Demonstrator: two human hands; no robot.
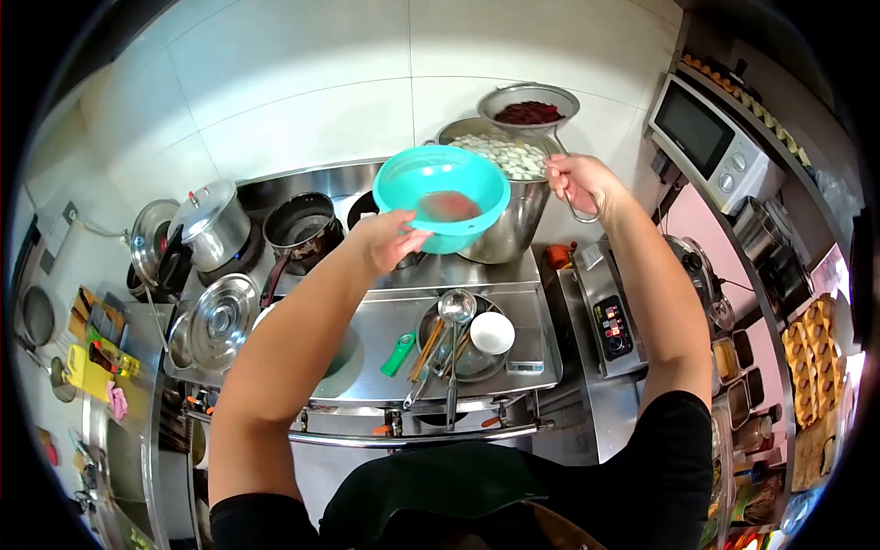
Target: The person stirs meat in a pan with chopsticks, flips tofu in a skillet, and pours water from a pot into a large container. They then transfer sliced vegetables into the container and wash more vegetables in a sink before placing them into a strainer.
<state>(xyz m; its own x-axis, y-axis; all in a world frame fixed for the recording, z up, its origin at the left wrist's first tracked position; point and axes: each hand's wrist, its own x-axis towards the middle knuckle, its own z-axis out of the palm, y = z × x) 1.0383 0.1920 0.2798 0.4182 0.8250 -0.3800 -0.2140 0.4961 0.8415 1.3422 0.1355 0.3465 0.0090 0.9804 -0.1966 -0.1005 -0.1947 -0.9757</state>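
My left hand (392, 242) grips the near left rim of a turquoise basin (438, 167), which has some reddish liquid in its bottom. My right hand (583, 183) is closed on the handle of a metal strainer (566, 108). Dark red pieces (529, 113) lie in the strainer's bowl, above the back right of a tall steel pot (507, 225). Many whitish pieces (502, 154) fill the top of the pot. The basin is in front of the pot's left side and hides part of it.
Left on the stove are a dark pan (301, 225), a pressure cooker (213, 220) and a steel lid (225, 316). Nearer me, a metal bowl (477, 365) holds ladles, chopsticks and a white bowl (492, 333). A green-handled tool (399, 355) lies beside it. A microwave (713, 137) stands at right.
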